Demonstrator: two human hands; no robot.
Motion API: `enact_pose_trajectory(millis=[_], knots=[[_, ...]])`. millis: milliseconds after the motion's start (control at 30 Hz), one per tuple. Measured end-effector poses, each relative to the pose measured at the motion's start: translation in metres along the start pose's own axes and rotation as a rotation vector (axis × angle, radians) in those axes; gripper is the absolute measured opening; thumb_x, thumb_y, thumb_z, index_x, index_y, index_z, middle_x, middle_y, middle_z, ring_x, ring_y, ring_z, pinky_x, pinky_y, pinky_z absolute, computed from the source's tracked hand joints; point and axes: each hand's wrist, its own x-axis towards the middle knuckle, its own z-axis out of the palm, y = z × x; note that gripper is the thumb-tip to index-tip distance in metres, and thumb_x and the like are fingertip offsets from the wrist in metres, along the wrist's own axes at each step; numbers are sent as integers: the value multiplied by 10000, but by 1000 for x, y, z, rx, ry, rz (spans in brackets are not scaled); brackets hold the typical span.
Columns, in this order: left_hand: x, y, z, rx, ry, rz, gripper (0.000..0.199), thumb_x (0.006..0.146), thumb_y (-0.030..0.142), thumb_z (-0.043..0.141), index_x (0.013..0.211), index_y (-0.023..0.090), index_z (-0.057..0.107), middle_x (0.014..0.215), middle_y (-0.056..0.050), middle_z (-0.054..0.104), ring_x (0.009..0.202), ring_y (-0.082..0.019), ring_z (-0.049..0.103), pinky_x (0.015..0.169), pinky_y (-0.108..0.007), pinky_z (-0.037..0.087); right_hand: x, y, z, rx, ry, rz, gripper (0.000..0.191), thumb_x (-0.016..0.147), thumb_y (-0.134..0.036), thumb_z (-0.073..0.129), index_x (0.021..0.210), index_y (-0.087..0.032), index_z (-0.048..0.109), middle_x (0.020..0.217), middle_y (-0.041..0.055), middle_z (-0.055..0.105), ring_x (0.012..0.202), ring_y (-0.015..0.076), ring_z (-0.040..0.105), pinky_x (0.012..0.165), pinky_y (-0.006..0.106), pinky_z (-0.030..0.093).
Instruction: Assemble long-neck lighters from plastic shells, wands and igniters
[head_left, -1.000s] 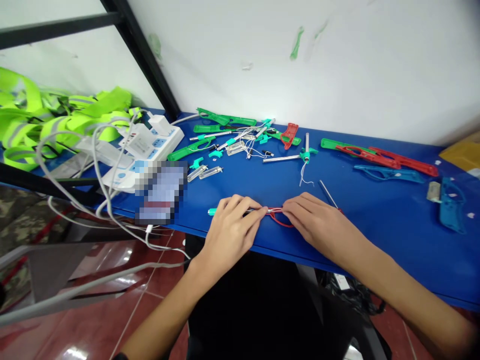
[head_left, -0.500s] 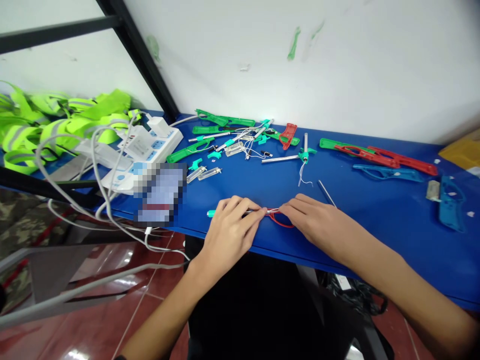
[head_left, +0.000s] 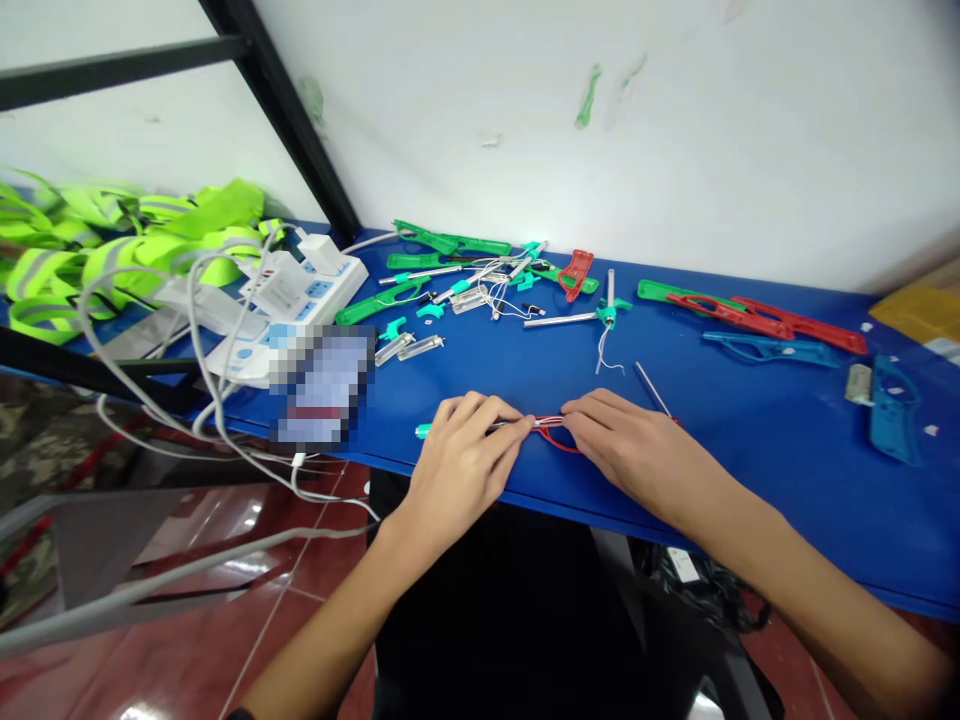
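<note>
The left hand point(head_left: 465, 445) is closed, with thumb and fingertips gripping the red part point(head_left: 553, 436) at its near-left section. The right hand point(head_left: 634, 435) is closed on the same part, to the right of the left grip. The red part lies at the front of the blue bench point(head_left: 480, 372), between and beneath the two grips; its curved loop and pale strands are exposed in the gap. A teal end piece point(head_left: 423, 432) projects to the left of the left grip.

A thin metal rod point(head_left: 651, 387) lies just beyond the right hand. Farther beyond this grip is a rod assembly with a teal joint point(head_left: 606, 312). Green parts point(head_left: 382, 300), clear parts point(head_left: 421, 347) and white wires point(head_left: 495, 285) are located beyond the left grip. The phone point(head_left: 326, 385) and power strip point(head_left: 330, 290) are to its left. Blue parts point(head_left: 892, 420) lie well to the right of the right grip.
</note>
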Motion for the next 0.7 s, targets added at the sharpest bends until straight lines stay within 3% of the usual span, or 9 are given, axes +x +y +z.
enact_pose_trajectory(millis=[467,567,700], knots=[[1,2,0,2,2,-4,156,1081,144,644,1170,204,757,1091,-39,772,959,-218,638,835,-394,435,4,6,-1,175,52,119,268,1142,-222,474,1087,-160,729,1067,109,791,994,234,737,870,393,647],[1,2,-1,16,6,1,161,1083,150,643,1195,197,749,1110,-44,774,983,-224,645,858,-404,441,-2,-2,-7,187,110,162,219,1131,-240,519,1203,-176,715,1199,121,790,1075,244,753,925,416,660],[2,3,-2,39,-15,-2,168,1100,174,624,1223,200,734,1156,-52,778,1022,-229,664,898,-415,450,-33,-33,-30,135,214,229,283,1101,-263,589,1363,-224,688,1458,159,696,1299,301,683,1092,510,609]])
